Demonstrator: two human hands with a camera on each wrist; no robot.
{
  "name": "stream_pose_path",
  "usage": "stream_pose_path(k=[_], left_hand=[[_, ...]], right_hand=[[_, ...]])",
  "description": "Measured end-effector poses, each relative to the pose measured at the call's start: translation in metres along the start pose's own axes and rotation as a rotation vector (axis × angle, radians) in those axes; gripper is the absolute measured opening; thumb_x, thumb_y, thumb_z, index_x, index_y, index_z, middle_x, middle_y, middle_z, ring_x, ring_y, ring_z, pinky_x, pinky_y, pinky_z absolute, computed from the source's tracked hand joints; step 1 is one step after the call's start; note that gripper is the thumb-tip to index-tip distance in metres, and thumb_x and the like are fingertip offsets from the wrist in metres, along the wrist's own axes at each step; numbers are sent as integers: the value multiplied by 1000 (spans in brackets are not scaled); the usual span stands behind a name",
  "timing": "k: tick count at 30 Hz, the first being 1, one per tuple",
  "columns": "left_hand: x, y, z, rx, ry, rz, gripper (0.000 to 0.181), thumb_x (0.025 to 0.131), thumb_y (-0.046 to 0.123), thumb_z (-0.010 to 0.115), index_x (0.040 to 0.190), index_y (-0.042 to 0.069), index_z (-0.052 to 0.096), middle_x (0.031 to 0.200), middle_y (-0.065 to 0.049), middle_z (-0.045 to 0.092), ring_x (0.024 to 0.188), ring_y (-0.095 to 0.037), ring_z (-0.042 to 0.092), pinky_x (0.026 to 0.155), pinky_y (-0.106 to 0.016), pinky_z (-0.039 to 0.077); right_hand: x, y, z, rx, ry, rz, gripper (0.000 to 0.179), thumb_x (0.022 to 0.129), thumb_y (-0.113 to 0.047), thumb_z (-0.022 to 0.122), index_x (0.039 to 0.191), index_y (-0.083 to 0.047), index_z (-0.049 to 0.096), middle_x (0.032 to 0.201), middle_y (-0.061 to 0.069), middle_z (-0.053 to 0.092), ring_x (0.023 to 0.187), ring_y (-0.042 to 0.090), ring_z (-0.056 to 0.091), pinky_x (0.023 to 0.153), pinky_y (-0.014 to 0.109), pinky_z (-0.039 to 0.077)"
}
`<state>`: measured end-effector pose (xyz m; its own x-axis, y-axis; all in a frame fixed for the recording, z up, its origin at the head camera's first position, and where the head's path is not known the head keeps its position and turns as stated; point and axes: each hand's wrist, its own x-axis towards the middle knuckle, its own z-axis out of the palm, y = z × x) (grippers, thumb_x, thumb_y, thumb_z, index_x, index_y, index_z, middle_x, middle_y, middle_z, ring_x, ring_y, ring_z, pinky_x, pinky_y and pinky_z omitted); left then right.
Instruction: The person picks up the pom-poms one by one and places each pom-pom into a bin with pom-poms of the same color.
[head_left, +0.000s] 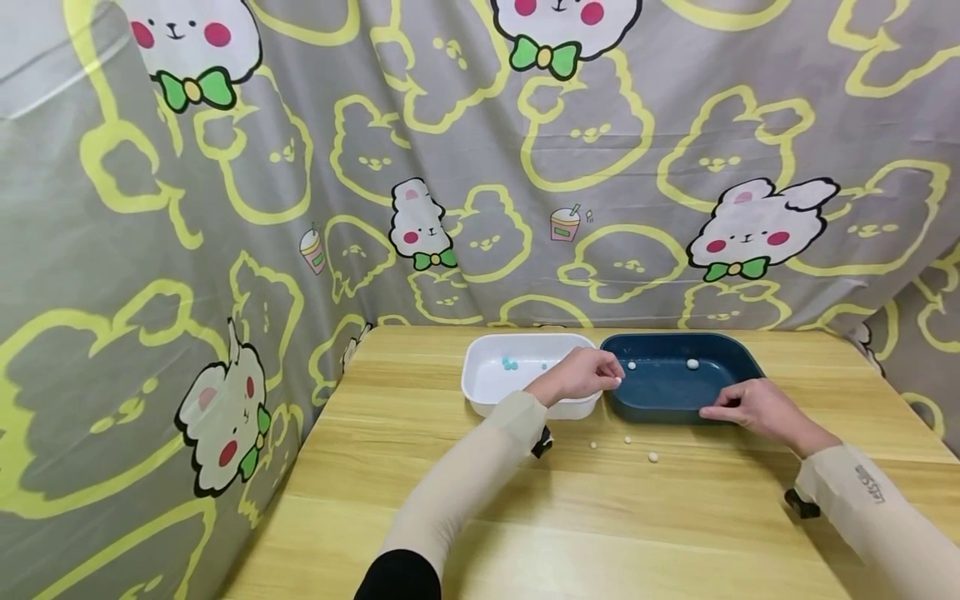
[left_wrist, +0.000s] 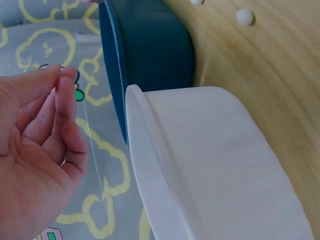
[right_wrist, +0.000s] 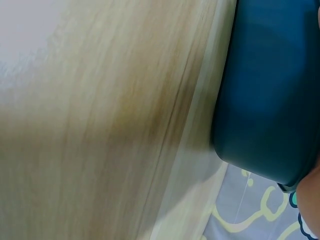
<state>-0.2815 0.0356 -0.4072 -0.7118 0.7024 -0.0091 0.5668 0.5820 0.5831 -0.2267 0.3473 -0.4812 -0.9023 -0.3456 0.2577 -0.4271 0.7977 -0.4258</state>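
Observation:
In the head view my left hand [head_left: 583, 372] is over the right end of a white tray [head_left: 480, 400], beside the dark blue tray. Its thumb and forefinger pinch a small white ball [head_left: 618, 381]; in the left wrist view the fingertips meet and the ball is hidden. My right hand [head_left: 761, 410] holds the front right rim of the dark blue tray [head_left: 675, 414], thumb outside along the front wall. Inside that tray lie a white ball [head_left: 692, 364] and a smaller white ball [head_left: 632, 366]. Several light blue balls [head_left: 510, 364] lie in the white tray.
On the wooden table [head_left: 600, 525] in front of the trays lie three white balls, the largest being the right one [head_left: 653, 457]. The trays stand side by side near the back edge. A patterned grey curtain [head_left: 480, 275] hangs behind and to the left.

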Motion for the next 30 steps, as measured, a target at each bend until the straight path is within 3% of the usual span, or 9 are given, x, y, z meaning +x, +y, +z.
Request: stream_pose_path(k=[15,19,30], left_hand=[[30,11,2,45,-39,-18,13,93,17,62,102,9,68,87,10,62,79,1,55,69,-12,42],[38,10,4,41,-43,-39,15,92,16,63,103,7,68,86,8,64,78,-2,56,68,-13,43],[49,3,17,50,-68,-97,5,93,20,62,93,17,67,84,11,61,76,-1,55,66,-14,42]], right_hand=[[1,1,0,-3,0,2,22,79,-39,75,62,-26,68,61,-19,60,51,1,43,49,22,36],[1,1,0,2,2,-1,22,79,-38,75,63,-25,69,63,-16,62,52,1,44,50,22,38],[2,0,0,-1,10,-7,22,78,-37,76,62,-25,69,62,-16,62,51,0,43,49,22,37]])
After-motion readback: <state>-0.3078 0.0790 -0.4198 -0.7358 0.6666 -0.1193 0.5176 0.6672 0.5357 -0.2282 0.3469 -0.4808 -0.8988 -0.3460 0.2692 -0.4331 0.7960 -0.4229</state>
